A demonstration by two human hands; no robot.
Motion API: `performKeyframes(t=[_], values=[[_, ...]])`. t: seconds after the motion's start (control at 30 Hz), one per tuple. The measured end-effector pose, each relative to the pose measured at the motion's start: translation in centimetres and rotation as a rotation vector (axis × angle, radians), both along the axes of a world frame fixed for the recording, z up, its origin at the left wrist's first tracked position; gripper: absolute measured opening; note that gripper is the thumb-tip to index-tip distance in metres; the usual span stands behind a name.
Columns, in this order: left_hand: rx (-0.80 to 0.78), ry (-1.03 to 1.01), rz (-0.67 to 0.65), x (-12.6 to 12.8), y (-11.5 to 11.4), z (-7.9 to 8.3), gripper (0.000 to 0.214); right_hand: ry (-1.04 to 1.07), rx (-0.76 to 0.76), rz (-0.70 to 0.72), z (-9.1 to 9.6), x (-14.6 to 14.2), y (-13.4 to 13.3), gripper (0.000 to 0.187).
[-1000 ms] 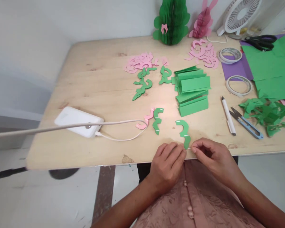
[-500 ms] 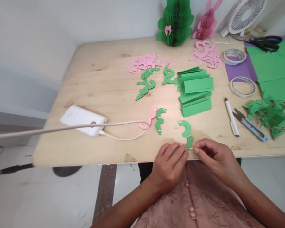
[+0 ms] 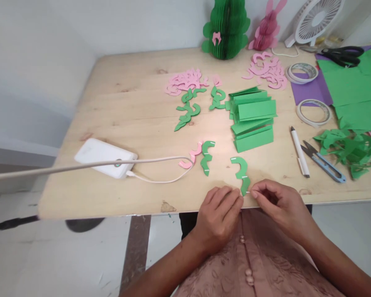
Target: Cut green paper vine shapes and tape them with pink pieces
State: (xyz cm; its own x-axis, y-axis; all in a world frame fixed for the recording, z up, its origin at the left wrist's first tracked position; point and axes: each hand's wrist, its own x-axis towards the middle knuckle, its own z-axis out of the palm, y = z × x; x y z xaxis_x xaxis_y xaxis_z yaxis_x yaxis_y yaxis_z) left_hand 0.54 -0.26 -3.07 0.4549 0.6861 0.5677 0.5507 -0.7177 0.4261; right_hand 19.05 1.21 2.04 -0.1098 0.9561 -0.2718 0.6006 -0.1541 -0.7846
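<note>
A wavy green paper cutout (image 3: 243, 169) lies near the table's front edge, with short white strips across it. My left hand (image 3: 219, 216) rests at the edge, fingers lying flat, fingertips at the cutout's lower end; the thumb is hidden. To the right, my right hand (image 3: 278, 206) pinches a thin white strip (image 3: 247, 192) between thumb and forefinger, its free end by the cutout's tip. Left of these lie a second green cutout (image 3: 207, 158) with white strips and a wavy pink cutout (image 3: 198, 149), partly under a cable.
A power bank (image 3: 106, 158) with a cable (image 3: 80, 166) is at left. Folded green paper (image 3: 256, 111), tape rolls (image 3: 313, 113), a white pen (image 3: 300, 152) and thread snips (image 3: 324, 163) lie right. Honeycomb paper figures (image 3: 227, 29) and a fan (image 3: 318, 20) stand behind.
The whole view has shifted slightly, so things appear a little further left. Both hands keep nearly the same pose at the green cutout's lower end.
</note>
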Motion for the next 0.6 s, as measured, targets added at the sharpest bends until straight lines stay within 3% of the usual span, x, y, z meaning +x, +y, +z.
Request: performKeyframes(t=[0.6], values=[[-0.001, 0.028, 0.004, 0.16, 0.06, 0.12, 0.026, -0.029, 0.037, 0.016, -0.06, 0.03, -0.09, 0.017]])
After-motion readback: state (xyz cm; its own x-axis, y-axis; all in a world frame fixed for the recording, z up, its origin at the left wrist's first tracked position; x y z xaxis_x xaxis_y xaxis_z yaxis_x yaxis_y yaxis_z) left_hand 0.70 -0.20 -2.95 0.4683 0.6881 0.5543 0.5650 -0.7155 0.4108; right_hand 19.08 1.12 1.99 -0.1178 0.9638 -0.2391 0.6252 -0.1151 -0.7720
